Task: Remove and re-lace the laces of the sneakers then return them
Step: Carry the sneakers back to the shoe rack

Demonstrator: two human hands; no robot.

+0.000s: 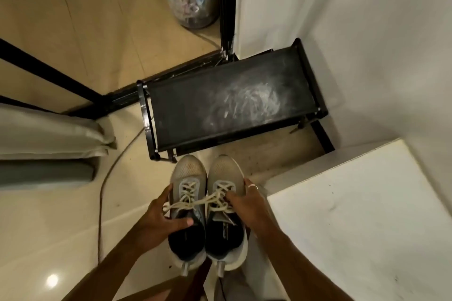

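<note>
Sneakers point(189, 171), likely light and soft-sided, laces point(195, 201) tied loosely, are held together before a dusty shoe rack point(232, 102), left hand point(156, 217) and right hand point(247, 208) each with its grip curled round an outer side.

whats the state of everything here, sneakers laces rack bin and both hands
left sneaker: laced, held by the left hand
right sneaker: laced, held beside it by the right hand
laces: threaded, loops lying across both sneakers
shoe rack: upright, top shelf dusty and scuffed
bin: upright, full of crumpled rubbish
left hand: grips its sneaker, thumb over the opening
right hand: grips its sneaker's side
</note>
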